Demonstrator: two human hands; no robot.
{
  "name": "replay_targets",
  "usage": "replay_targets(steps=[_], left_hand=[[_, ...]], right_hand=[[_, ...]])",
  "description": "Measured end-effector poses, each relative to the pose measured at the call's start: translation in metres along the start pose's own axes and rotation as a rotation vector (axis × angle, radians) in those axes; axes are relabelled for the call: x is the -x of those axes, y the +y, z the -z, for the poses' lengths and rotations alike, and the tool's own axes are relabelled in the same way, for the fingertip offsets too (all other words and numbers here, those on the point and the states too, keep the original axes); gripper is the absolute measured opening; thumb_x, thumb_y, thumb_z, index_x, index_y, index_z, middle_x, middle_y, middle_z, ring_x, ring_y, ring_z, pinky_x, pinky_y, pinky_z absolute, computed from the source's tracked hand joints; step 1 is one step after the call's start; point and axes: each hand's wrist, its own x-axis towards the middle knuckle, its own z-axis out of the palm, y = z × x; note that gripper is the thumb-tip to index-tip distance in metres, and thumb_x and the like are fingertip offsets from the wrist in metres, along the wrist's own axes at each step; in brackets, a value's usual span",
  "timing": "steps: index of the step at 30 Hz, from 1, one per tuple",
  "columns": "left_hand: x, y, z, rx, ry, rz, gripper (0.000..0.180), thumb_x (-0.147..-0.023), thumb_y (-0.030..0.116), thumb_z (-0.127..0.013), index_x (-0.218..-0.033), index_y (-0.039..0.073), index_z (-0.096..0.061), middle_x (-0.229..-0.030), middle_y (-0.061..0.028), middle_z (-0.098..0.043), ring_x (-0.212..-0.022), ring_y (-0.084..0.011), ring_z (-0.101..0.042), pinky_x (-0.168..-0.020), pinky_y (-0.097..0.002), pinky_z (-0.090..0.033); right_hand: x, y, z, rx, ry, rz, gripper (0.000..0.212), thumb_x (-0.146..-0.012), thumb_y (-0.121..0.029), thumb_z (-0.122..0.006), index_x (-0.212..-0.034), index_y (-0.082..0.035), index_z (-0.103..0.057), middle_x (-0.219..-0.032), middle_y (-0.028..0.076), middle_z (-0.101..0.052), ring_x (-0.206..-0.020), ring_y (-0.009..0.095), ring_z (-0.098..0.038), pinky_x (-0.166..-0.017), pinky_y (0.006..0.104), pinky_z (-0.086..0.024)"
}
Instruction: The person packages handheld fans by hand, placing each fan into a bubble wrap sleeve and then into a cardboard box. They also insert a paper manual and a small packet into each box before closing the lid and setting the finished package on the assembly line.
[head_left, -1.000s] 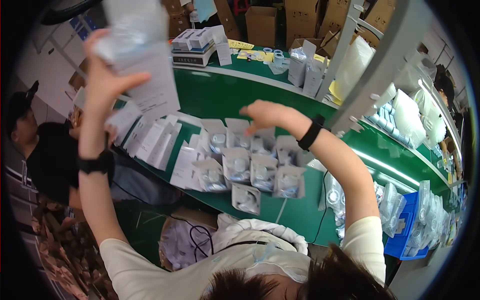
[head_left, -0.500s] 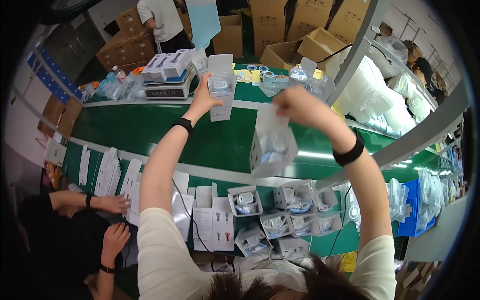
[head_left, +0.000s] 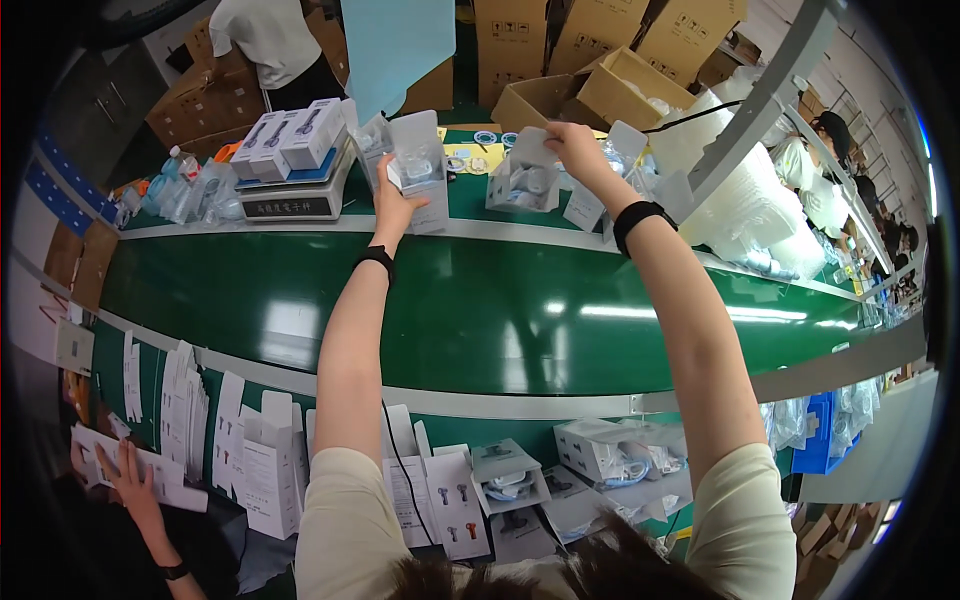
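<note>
Item one: an open white cardboard box with raised flap, at the far green ledge with its pale rail; it held clear-wrapped white and pale-blue parts. The left hand grasped it, thumb across the near face.

Item two: a squat-looking open white box of wrapped parts, to the right on the same ledge, apart from item one. The right hand pinched its upright flap.

Change: half a second earlier item two hung over the glossy green belt; at this moment it was beyond it, at the ledge. By judgement, the carry across was all but finished, with neither box let go.

Adjoining: a grey scale with a dark panel, bearing printed white cartons; a yellow sheet with round pieces. Near side: open filled white boxes; a co-worker's hand on flat cartons.

Obscured: the left fingertips' exact hold; whether item one's base rested or hung; another open box behind the left hand, partly covered; near boxes cut off by dark hair.
</note>
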Motion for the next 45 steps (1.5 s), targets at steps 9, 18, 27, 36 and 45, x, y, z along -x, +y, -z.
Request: replay_targets(steps=[9, 18, 27, 36, 45], left_hand=[[0.005, -0.025, -0.018, 0.142, 0.021, -0.139, 0.101, -0.053, -0.006, -0.073, -0.132, 0.016, -0.014, -0.129, -0.0161, -0.033, -0.115, -0.0323, -0.039, -0.094, -0.0358, -0.035], [0.064, 0.061, -0.019, -0.134, 0.202, 0.101, 0.061, -0.069, 0.006, -0.063, -0.121, 0.007, -0.031, -0.117, -0.0121, -0.041, -0.101, -0.0294, -0.047, -0.085, -0.0373, -0.039], [0.209, 0.206, 0.075, -0.142, -1.531, -0.202, 0.049, -0.075, 0.024, -0.063, -0.113, 0.001, -0.044, -0.101, -0.0171, -0.057, -0.09, -0.0268, -0.057, -0.074, -0.0319, -0.046], [0.208, 0.203, 0.071, -0.158, -1.033, -0.24, 0.023, -0.068, 0.002, -0.061, -0.09, -0.004, -0.057, -0.073, -0.0238, -0.056, -0.068, -0.0348, -0.058, -0.058, -0.0341, -0.045], [0.083, 0.153, 0.021, -0.216, -0.465, -0.25, 0.024, -0.068, 0.002, -0.061, -0.091, -0.002, -0.059, -0.081, -0.0221, -0.059, -0.076, -0.035, -0.058, -0.066, -0.0332, -0.045]], right_hand=[[-0.006, 0.02, -0.043, -0.092, 0.042, -0.152, 0.016, -0.075, -0.007, -0.055, -0.089, -0.002, -0.058, -0.085, 0.02, -0.059, -0.085, 0.036, -0.055, -0.075, 0.0387, -0.044], [0.019, 0.014, -0.03, -0.123, 0.079, 0.036, 0.031, -0.079, -0.015, -0.055, -0.11, -0.007, -0.054, -0.107, 0.016, -0.056, -0.093, 0.031, -0.055, -0.08, 0.0355, -0.045], [0.144, -0.142, 0.131, 0.26, -1.228, 0.085, 0.057, -0.063, -0.044, -0.068, -0.101, -0.003, -0.059, -0.086, 0.017, -0.06, -0.084, 0.032, -0.057, -0.072, 0.0393, -0.045], [0.25, -0.114, 0.132, 0.006, -0.839, 0.102, 0.017, -0.068, -0.004, -0.057, -0.083, -0.003, -0.061, -0.076, 0.015, -0.061, -0.076, 0.033, -0.059, -0.065, 0.0381, -0.048], [0.112, -0.067, 0.116, 0.045, -0.349, 0.002, 0.027, -0.067, 0.005, -0.05, -0.091, -0.001, -0.06, -0.077, 0.018, -0.06, -0.073, 0.032, -0.059, -0.067, 0.0366, -0.047]])
